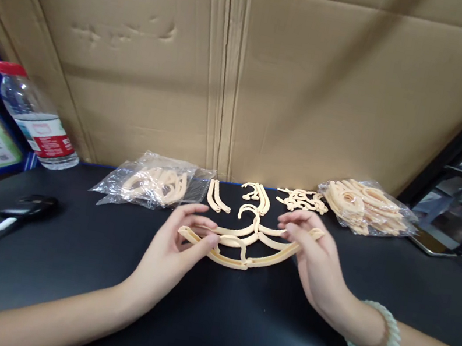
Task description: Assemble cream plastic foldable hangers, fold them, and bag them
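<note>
A cream plastic folding hanger (246, 264) spans the space between my two hands, its arms spread into a wide curve and its hook lying toward the back. My left hand (174, 246) grips the left arm near its end, thumb on the near side. At the other end, my right hand (316, 258) pinches the right arm between thumb and fingers. Just behind lie more cream hangers (255, 237) with arms spread, partly covered by the held one. Farther back are loose curved hanger arms (218, 197) and a small pile of hanger hooks (302, 200).
Clear plastic bags of hanger parts rest at the back left (153, 184) and back right (367, 207) of the black table (214, 324). A water bottle (36, 117) and a black device with a white cable (29, 206) are at left. Cardboard (143, 64) stands behind.
</note>
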`<state>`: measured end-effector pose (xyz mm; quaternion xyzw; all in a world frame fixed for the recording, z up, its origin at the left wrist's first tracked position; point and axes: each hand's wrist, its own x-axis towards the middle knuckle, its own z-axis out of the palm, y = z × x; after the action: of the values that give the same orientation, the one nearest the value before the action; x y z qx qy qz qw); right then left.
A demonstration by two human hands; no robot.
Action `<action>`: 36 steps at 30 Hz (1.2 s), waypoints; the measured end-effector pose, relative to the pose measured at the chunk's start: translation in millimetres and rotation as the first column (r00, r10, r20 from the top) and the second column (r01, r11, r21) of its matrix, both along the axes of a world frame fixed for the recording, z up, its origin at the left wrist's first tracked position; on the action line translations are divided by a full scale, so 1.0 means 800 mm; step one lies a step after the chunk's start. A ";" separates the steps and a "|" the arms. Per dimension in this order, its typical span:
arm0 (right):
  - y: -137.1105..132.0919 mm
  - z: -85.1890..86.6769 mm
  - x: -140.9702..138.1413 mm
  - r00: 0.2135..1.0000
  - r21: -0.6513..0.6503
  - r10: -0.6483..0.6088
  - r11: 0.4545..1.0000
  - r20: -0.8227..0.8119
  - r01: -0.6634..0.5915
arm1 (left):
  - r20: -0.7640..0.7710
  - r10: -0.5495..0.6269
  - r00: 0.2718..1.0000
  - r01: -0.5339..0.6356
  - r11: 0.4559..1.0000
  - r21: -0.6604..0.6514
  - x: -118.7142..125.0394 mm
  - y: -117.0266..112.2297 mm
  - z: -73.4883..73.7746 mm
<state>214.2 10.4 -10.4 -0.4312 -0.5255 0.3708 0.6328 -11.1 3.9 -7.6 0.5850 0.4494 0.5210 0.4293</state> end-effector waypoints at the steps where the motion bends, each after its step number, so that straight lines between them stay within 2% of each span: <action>1: 0.005 0.001 0.007 0.995 0.048 -0.092 0.994 -0.030 0.094 | -0.011 0.074 0.997 -0.073 0.995 0.064 -0.004 0.003 -0.002; 3: 0.014 0.007 0.020 0.973 0.164 -0.224 0.959 -0.050 0.230 | -0.046 0.195 0.980 -0.182 0.962 0.203 -0.011 0.008 -0.004; 5: 0.020 0.015 0.030 0.960 0.288 -0.276 0.924 0.043 0.252 | -0.135 0.263 0.955 -0.205 0.917 0.342 -0.015 0.009 -0.004; 7: 0.021 0.025 0.035 0.931 0.363 -0.233 0.924 0.280 0.122 | -0.292 0.269 0.918 -0.111 0.880 0.462 -0.016 0.006 -0.001; 8: 0.019 0.029 0.036 0.888 0.370 -0.188 0.929 0.419 0.022 | -0.381 0.251 0.890 -0.024 0.860 0.509 -0.015 0.003 0.001; 9: 0.016 0.032 0.036 0.821 0.357 -0.136 0.930 0.554 -0.087 | -0.468 0.222 0.855 0.078 0.839 0.539 -0.014 0.000 0.004; 11: 0.009 0.035 0.032 0.637 0.290 -0.044 0.913 0.770 -0.288 | -0.610 0.144 0.779 0.278 0.793 0.542 -0.011 -0.006 0.008; 13: 0.001 0.034 0.028 0.430 0.195 0.003 0.888 0.903 -0.415 | -0.700 0.086 0.709 0.413 0.754 0.511 -0.007 -0.011 0.010; 15: -0.004 0.031 0.024 0.252 0.109 0.013 0.880 0.968 -0.463 | -0.750 0.062 0.658 0.482 0.731 0.483 -0.006 -0.014 0.010; 17: -0.006 0.029 0.024 0.148 0.061 0.007 0.890 0.989 -0.452 | -0.776 0.051 0.628 0.515 0.721 0.464 -0.005 -0.014 0.009; 22: -0.004 0.036 0.032 0.075 -0.002 0.033 0.925 0.997 -0.380 | -0.803 0.052 0.594 0.537 0.718 0.443 -0.006 -0.012 0.005; 27: -0.002 0.041 0.036 0.020 0.003 0.004 0.941 1.000 -0.337 | -0.838 0.067 0.541 0.571 0.703 0.425 -0.005 -0.011 0.003; 36: 0.010 0.037 0.042 -0.018 0.052 -0.058 0.964 0.998 -0.260 | -0.896 0.036 0.443 0.566 0.764 0.311 -0.008 -0.010 0.000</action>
<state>247.7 18.4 19.4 -0.4523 -0.8855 -0.0623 0.0860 -17.2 -3.8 -7.4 0.9295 0.3181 0.1845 0.0271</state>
